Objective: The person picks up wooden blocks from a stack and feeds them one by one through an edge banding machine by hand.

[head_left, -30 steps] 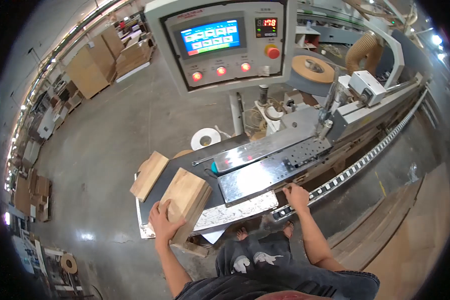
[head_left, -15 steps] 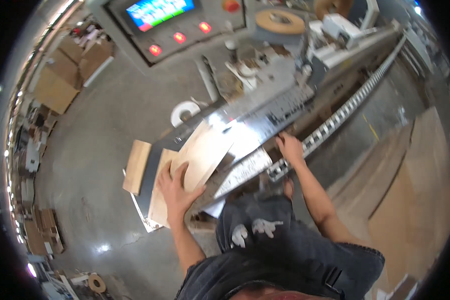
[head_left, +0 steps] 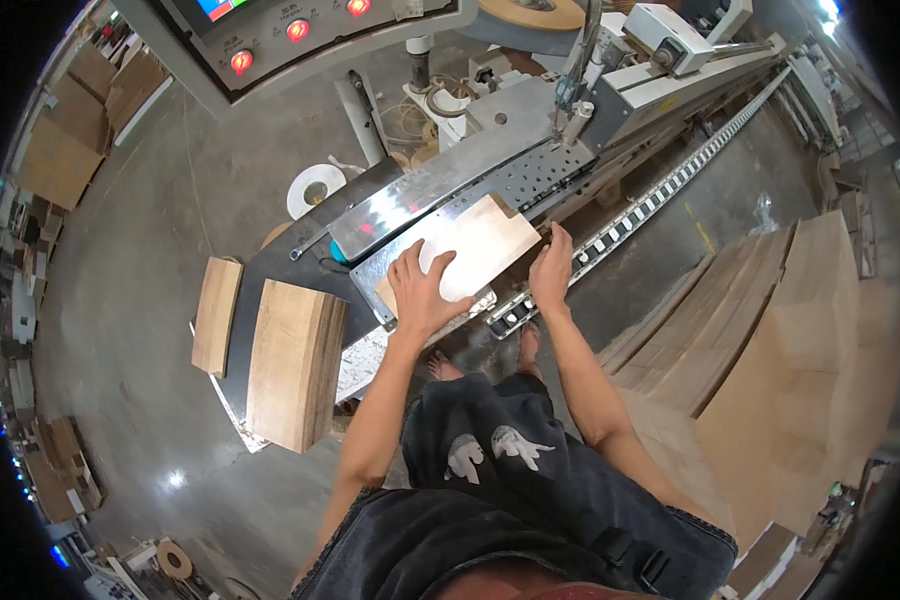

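Here, a worker's left hand (head_left: 422,290) lies flat, fingers spread, on a pale wood panel (head_left: 475,245) resting on the shiny steel infeed table (head_left: 410,200) of a long edge-finishing machine, while the right hand (head_left: 550,268) curls its fingers against the panel's right edge beside the toothed feed track (head_left: 660,195). The panel appears placed and lined up but not yet drawn far into the machine. A stack of similar boards (head_left: 292,360) and a narrower stack (head_left: 216,314) sit apart to the left on the dark side table (head_left: 270,262), seemingly untouched. Beyond, the control panel (head_left: 300,40) shows lit red buttons, a roll of white tape (head_left: 316,186) stands near the post, and tall sheets lean at right on the grey concrete floor (head_left: 140,260).
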A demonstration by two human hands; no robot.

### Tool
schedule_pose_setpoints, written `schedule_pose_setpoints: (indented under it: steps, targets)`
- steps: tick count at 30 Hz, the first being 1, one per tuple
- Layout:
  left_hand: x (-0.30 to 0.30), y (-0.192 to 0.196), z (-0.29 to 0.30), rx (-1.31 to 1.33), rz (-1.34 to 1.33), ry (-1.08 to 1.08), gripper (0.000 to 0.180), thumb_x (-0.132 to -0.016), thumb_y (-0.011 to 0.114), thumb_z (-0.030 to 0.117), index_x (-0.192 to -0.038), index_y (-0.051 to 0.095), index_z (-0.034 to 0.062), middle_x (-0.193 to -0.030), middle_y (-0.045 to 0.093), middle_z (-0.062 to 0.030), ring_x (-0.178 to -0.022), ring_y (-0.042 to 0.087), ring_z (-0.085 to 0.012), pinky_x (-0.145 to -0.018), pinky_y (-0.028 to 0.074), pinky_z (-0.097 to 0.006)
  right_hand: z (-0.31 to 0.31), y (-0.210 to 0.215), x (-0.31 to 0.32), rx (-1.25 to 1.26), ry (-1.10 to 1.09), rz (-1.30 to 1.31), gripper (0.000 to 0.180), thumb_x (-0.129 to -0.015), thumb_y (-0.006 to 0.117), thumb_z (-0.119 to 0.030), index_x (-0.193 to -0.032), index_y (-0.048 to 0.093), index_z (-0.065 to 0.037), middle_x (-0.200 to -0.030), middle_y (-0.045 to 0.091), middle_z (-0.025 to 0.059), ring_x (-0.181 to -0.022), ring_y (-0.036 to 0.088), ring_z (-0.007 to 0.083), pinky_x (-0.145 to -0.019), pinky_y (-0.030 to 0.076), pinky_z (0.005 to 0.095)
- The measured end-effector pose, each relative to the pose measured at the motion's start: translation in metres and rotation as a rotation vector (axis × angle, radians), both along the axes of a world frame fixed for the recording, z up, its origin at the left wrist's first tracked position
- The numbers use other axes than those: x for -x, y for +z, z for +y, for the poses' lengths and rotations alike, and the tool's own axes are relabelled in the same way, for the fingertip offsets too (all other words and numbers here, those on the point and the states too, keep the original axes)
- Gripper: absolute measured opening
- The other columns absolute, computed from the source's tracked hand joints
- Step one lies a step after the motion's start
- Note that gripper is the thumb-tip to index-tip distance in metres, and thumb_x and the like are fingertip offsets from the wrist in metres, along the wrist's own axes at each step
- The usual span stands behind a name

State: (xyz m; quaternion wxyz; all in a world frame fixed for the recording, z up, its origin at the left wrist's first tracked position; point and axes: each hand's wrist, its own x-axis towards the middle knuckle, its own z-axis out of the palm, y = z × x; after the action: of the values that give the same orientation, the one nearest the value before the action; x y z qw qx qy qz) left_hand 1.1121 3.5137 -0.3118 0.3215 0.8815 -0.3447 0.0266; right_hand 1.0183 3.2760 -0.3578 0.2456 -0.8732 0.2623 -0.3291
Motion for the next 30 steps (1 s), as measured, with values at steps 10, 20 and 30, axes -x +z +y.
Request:
schedule_pose_setpoints:
  steps: [10,20,30]
  targets:
    - [-0.027,-0.002,-0.024,-0.206,0.016,0.103,0.067,-0.072,0.089,0.037,-0.134,0.070,0.0214,-0.160,0.044,-0.0177,-0.149,0.035,-0.0444,-0.121,0.027,-0.060,0.003,0.003,-0.008,0.040,0.019,0.198,0.054,-0.096,0.065,-0.009,-0.142,0.046,0.011,-0.149,0.045,0.0306,-0.135,0.046,0.0486,-0.112,0.042,0.0515]
    - [-0.031,0.002,-0.034,-0.288,0.085,0.075,0.069,-0.076,0.088,0.037,-0.139,0.067,0.0209,-0.164,0.039,-0.0196,-0.152,0.034,-0.0455,-0.120,0.031,-0.065,0.132,-0.007,-0.011,-0.063,0.311,0.202,0.115,-0.078,0.089,-0.019,-0.157,0.015,0.017,-0.165,0.000,0.0438,-0.152,0.013,0.0618,-0.124,0.024,0.0600]
    - [-0.050,0.006,-0.027,-0.363,0.117,-0.097,0.071,-0.084,0.079,0.038,-0.149,0.059,0.0198,-0.171,0.027,-0.0230,-0.155,0.026,-0.0488,-0.121,0.027,-0.066,0.140,0.003,-0.037,-0.409,0.222,0.380,0.113,-0.080,0.087,-0.012,-0.155,0.008,0.021,-0.162,-0.020,0.0447,-0.127,0.054,0.0605,-0.084,0.062,0.0450]
